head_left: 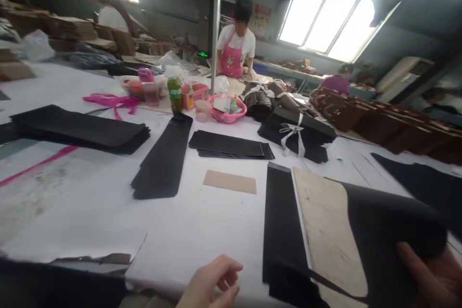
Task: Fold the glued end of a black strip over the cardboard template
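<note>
My left hand (216,281) hovers at the table's near edge, its fingers loosely curled with a gap to the thumb, and nothing shows between them. On the right, my right hand (433,272) grips the edge of a large black sheet (382,216), leather-like, with the thumb on top; its other fingers are mostly hidden. A beige curved-edge pattern board (325,226) lies against the sheet's left side. Left of the board is a stack of long black strips (283,221), which lies nearer my left hand. Beyond it, a small tan card (230,182) rests on the white table (195,231).
More black stacks (79,127) lie to the left and middle, and a ribbon-tied black bundle (296,132) farther back. A pink basket (228,114) and a green-labelled bottle (175,92) stand behind. A co-worker in a pink apron (232,57) stands across the table.
</note>
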`<state>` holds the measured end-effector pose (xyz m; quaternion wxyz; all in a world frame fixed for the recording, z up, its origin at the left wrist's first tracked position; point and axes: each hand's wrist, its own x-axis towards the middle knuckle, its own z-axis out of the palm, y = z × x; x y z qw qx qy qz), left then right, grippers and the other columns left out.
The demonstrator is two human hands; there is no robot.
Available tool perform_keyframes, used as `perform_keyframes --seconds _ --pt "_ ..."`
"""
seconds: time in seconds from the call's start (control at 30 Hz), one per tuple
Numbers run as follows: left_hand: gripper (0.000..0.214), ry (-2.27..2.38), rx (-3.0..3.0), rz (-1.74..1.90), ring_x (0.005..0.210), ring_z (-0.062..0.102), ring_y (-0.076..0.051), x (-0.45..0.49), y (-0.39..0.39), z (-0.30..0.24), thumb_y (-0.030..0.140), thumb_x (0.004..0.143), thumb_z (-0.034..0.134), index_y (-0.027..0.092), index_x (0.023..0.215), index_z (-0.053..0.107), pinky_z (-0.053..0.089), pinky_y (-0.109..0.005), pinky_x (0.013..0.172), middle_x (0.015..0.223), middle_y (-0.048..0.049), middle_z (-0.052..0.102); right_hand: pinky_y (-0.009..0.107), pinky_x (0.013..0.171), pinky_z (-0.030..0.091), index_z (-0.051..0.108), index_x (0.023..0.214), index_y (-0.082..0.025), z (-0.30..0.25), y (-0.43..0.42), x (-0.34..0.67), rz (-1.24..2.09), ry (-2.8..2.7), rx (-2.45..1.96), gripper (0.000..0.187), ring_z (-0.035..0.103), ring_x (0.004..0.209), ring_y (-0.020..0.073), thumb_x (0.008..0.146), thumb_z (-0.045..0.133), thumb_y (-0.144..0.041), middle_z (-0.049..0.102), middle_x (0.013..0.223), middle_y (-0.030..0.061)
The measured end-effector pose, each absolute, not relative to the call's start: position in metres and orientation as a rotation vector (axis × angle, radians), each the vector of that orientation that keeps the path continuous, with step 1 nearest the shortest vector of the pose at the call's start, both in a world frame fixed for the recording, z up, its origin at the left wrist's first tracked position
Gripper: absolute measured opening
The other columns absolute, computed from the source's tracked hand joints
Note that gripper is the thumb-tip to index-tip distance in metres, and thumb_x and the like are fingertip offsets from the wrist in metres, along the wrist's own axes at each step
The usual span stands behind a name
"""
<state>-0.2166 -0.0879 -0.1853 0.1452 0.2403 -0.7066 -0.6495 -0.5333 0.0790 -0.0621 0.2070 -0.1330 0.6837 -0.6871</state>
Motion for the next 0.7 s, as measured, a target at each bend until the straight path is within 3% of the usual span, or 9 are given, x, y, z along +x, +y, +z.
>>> perform_keyframes --seconds 0.13,0.3,0.43,0.7 --pt "0.024 -2.047 0.744 -1.837 0.08 0.061 -0.015 -0.222 -0.084 -0.196 0.03 0.083 0.056 0.021 0.105 0.061 0.048 -0.023 0.073 0.09 -0.0044 0.064 0.043 0.095 0.054 0.05 0.131 -0.043 -0.089 0.022 -0.54 -1.777 1.884 -0.481 0.066 0.058 0.116 0.0287 0.07 0.075 -0.044 0.056 0.135 0.0005" --pt "0.026 -2.077 0.813 -1.865 0.076 0.06 -0.015 -0.225 -0.081 -0.216 0.03 0.081 0.057 0.019 0.103 0.062 0.047 -0.023 0.069 0.088 -0.0046 0.064 0.042 0.087 0.056 0.066 0.112 -0.024 -0.169 -0.031 -0.56 -1.531 1.761 -0.373 0.059 0.066 0.101 0.0306 0.058 0.084 -0.04 0.071 0.108 0.0064" --pt "0.027 -2.084 0.854 -1.915 0.077 0.06 -0.015 -0.226 -0.08 -0.22 0.03 0.081 0.056 0.019 0.105 0.061 0.046 -0.023 0.068 0.09 -0.0055 0.064 0.037 0.082 0.057 0.064 0.115 -0.025 -0.197 -0.029 -0.568 -1.573 1.714 -0.419 0.054 0.067 0.096 0.0266 0.065 0.08 -0.04 0.071 0.109 0.0044" --pt "0.036 -1.992 0.783 -2.027 0.084 0.06 -0.018 -0.243 -0.089 -0.207 0.036 0.081 0.06 0.018 0.112 0.059 0.047 -0.028 0.074 0.098 -0.0084 0.064 0.03 0.085 0.057 0.055 0.129 -0.034 -0.169 -0.003 -0.547 -1.669 1.601 -0.374 0.058 0.065 0.103 0.0227 0.075 0.075 -0.038 0.065 0.122 0.0017"
